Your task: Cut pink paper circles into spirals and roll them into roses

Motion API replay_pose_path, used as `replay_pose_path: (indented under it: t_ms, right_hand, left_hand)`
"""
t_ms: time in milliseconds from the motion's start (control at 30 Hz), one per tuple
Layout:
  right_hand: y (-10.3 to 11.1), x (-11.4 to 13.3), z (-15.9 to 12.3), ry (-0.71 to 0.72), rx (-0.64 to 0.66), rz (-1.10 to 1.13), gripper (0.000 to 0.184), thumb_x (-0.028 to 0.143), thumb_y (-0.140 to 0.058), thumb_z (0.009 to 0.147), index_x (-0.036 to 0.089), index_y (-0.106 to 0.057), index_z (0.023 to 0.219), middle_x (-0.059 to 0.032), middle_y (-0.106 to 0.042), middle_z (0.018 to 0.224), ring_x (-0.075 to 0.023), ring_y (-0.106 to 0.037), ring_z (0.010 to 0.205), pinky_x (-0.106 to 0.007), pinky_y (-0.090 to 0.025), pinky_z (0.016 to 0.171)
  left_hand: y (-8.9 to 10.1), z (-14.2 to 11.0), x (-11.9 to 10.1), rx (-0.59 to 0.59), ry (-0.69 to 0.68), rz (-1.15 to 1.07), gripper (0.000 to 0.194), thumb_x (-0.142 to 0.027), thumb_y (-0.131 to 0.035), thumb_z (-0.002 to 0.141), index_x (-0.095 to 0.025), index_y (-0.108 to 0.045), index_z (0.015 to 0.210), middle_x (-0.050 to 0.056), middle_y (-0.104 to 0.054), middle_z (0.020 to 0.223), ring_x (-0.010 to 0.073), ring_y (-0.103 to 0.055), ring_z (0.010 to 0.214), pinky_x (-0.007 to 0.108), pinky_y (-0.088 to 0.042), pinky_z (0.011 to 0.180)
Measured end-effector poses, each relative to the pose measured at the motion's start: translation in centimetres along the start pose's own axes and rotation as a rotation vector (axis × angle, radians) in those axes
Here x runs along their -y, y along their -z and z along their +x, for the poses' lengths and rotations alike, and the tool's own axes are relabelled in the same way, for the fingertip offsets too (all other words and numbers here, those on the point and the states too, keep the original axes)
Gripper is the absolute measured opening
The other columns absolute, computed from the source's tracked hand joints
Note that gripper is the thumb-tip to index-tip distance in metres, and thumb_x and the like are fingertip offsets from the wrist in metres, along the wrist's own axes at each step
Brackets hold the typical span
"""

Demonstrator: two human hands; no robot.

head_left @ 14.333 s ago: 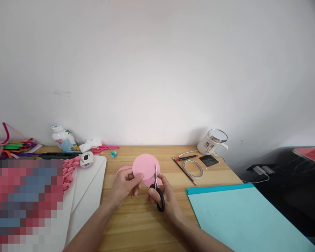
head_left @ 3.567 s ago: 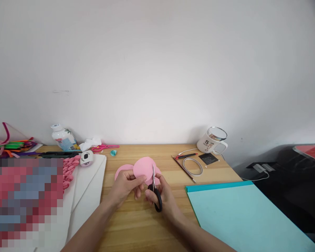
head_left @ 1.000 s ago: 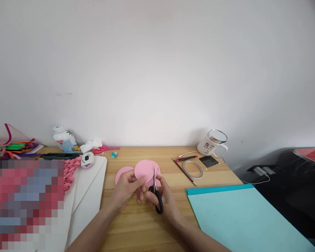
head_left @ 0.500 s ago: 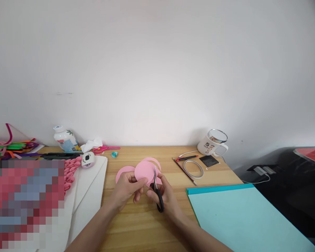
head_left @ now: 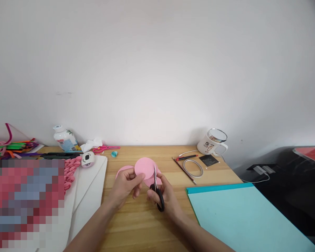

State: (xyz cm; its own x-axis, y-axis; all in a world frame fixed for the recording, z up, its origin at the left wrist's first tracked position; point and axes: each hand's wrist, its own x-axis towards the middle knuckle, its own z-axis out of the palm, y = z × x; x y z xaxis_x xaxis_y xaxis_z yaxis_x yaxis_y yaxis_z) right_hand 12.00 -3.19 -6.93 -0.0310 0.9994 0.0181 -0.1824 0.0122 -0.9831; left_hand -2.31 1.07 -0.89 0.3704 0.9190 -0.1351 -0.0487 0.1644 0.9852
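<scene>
My left hand pinches a round piece of pink paper at its lower left edge. Black-handled scissors are in my right hand, their blades pointing up along the right edge of the paper circle. From this angle I cannot tell whether the blades touch the paper. Beneath and behind the hands, more pink paper pieces lie on the wooden table, one at the left by my left hand and another partly hidden below the held circle.
To the right stand a white mug, a coiled cable, pencils, a black card and light-blue paper. On the left are a white bottle, pink scissors, a correction-tape-like white case and a white envelope-like sheet.
The curved pink strip behind the circle has gone from view there. The held circle has shifted slightly upward, and my left thumb has moved a little left.
</scene>
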Motion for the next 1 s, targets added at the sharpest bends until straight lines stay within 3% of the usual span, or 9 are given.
replay_pose_path:
  t_ms: [100,267,500,733,1000]
  right_hand:
    - [-0.1,-0.4,-0.1,-0.005,0.002,-0.021,0.05,0.04,-0.068,0.067,0.022,-0.041,0.104,0.0118,-0.041,0.048,-0.0083,-0.033,0.042,-0.019,-0.026,0.04]
    - [-0.1,-0.6,-0.1,0.008,0.06,0.018,0.048,0.043,-0.071,0.068,0.022,-0.043,0.102,0.0122,-0.036,0.049,-0.0075,-0.028,0.043,-0.019,-0.022,0.041]
    - [-0.1,0.8,0.1,0.059,0.069,0.112,0.054,0.042,-0.079,0.059,0.021,-0.046,0.097,0.0065,-0.047,0.062,-0.0099,-0.038,0.054,-0.021,-0.029,0.05]
    - [-0.2,1.1,0.0,0.039,0.095,0.081,0.044,0.047,-0.075,0.063,0.021,-0.047,0.084,0.0084,-0.037,0.057,-0.0085,-0.028,0.051,-0.021,-0.02,0.046]
    - [0.0,0.7,-0.2,0.022,0.09,0.047,0.041,0.049,-0.074,0.064,0.02,-0.048,0.078,0.0086,-0.035,0.056,-0.0077,-0.028,0.048,-0.021,-0.02,0.045]
  left_hand:
    - [-0.1,0.0,0.0,0.001,0.01,-0.031,0.031,-0.04,-0.07,0.068,-0.015,-0.053,0.062,-0.005,-0.056,0.048,0.0061,-0.045,0.03,0.017,-0.032,0.03]
    - [0.0,0.0,0.4,-0.028,0.042,0.02,0.034,-0.039,-0.072,0.063,-0.014,-0.053,0.052,-0.004,-0.053,0.042,0.0055,-0.043,0.03,0.016,-0.031,0.03]
    - [0.2,0.0,0.3,-0.012,0.071,0.068,0.031,-0.042,-0.071,0.062,-0.014,-0.057,0.057,-0.004,-0.053,0.041,0.0057,-0.041,0.028,0.017,-0.027,0.028]
    - [0.0,0.0,-0.1,-0.016,0.066,0.066,0.031,-0.042,-0.072,0.062,-0.014,-0.057,0.059,-0.005,-0.052,0.041,0.0053,-0.039,0.029,0.016,-0.027,0.028]
    - [0.3,-0.1,-0.2,-0.009,0.024,0.082,0.031,-0.04,-0.072,0.063,-0.014,-0.057,0.057,-0.005,-0.052,0.042,0.0046,-0.039,0.028,0.016,-0.026,0.028]
